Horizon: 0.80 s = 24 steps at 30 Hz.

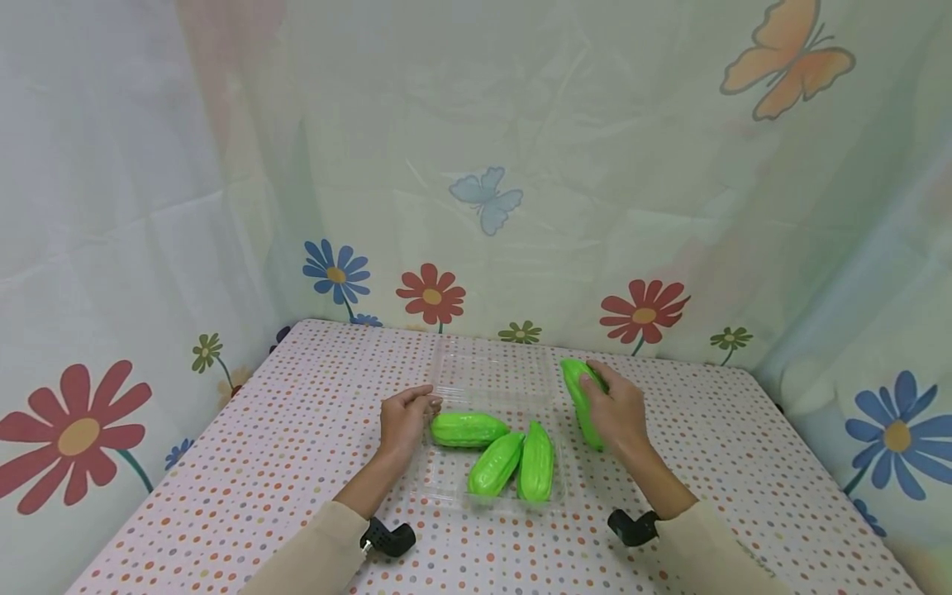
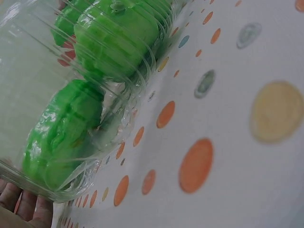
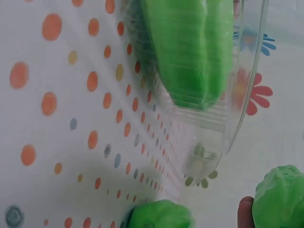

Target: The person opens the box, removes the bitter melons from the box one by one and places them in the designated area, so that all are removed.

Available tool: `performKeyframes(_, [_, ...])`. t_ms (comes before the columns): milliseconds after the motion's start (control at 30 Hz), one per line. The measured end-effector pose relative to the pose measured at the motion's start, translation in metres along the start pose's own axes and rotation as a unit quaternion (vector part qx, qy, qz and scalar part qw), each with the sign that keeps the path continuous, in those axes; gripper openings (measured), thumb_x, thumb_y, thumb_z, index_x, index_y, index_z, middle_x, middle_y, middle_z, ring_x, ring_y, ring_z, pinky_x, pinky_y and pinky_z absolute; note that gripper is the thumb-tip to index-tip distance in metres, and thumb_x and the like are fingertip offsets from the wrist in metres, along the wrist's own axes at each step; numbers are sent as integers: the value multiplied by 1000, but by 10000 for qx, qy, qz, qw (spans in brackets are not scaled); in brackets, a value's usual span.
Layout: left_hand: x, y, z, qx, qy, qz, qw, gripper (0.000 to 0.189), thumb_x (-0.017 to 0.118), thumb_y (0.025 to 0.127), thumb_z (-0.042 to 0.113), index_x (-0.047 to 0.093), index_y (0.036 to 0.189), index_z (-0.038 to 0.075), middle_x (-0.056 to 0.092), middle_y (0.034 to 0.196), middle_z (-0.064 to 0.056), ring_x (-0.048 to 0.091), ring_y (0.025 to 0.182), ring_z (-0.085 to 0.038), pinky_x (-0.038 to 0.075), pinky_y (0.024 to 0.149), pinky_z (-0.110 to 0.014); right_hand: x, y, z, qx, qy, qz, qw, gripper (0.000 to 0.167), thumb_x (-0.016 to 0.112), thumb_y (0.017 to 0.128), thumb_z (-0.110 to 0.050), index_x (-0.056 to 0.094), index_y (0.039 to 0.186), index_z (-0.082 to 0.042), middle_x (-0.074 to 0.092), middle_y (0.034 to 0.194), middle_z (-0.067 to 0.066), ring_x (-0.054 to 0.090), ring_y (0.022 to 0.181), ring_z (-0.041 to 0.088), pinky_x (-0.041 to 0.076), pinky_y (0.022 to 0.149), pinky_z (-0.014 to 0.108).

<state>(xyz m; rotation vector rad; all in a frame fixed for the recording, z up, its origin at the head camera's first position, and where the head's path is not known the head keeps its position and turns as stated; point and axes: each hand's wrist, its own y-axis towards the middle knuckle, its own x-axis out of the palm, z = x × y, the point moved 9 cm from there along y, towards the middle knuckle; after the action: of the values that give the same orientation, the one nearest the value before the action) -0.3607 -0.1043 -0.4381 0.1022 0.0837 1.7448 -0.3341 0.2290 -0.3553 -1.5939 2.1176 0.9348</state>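
In the head view, a clear plastic box (image 1: pixel 444 479) with its lid (image 1: pixel 491 369) folded back holds three glossy, ridged green bitter melons: one lies sideways (image 1: pixel 467 430), one slants (image 1: pixel 496 464), and another points away (image 1: pixel 536 463). My left hand (image 1: pixel 403 421) grips the box's left edge with curled fingers; fingertips (image 2: pixel 28 206) show at the rim in the left wrist view. Right of the box, my right hand (image 1: pixel 619 406) holds another bitter melon (image 1: pixel 576 382). In the right wrist view, its end (image 3: pixel 280 197) shows beside a fingertip. Whether the lower green shape (image 3: pixel 160 216) is the same melon, I cannot tell.
The box stands on a table covered with a dotted cloth (image 1: pixel 335 397). Behind it hangs a pale curtain (image 1: pixel 565 223) printed with flowers and butterflies. A black wrist device is on each wrist, left (image 1: pixel 388 539) and right (image 1: pixel 632 527).
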Motion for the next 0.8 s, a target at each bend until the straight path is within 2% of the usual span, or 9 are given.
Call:
performKeyframes(167, [0,0,-1,-2,-10,3,10000,34,58,99,10,65,127,-6,75,109,-20,72,106,-34,60,88,-32,-1,0,8,191,-72,-3,9998,50,41,110,-29,43,152,-2,47,151,26,50,128,42,38,110,59])
performKeyframes(333, [2,1,0,-37,-152,-78,9998,32,55,99,5,64,127,-8,72,112,-26,69,109,-40,59,91,-38,-4,0,15,240,-114,60,9996,50,38,110,-29,41,153,-2,48,148,27,53,118,41,43,103,58])
performKeyframes(467, [2,-7,15,-41,-99,-138,9998,31,53,99,1,64,126,-10,70,113,-30,69,109,-41,59,92,-43,-7,2,23,398,-138,181,9990,51,36,110,-29,39,153,-2,52,142,27,54,110,39,46,95,55])
performKeyframes(633, [0,-21,37,77,30,-135,9999,30,54,98,1,65,123,-12,71,111,-30,71,105,-39,59,91,-42,-10,3,31,631,-24,127,9979,53,34,110,-30,36,154,-1,49,143,28,53,112,38,47,93,52])
performKeyframes(800, [0,-20,35,183,38,-110,9998,30,53,99,1,64,122,-14,72,108,-29,71,103,-39,61,86,-39,-12,5,38,739,40,14,9973,54,31,111,-30,35,154,1,47,145,29,51,113,39,47,93,52])
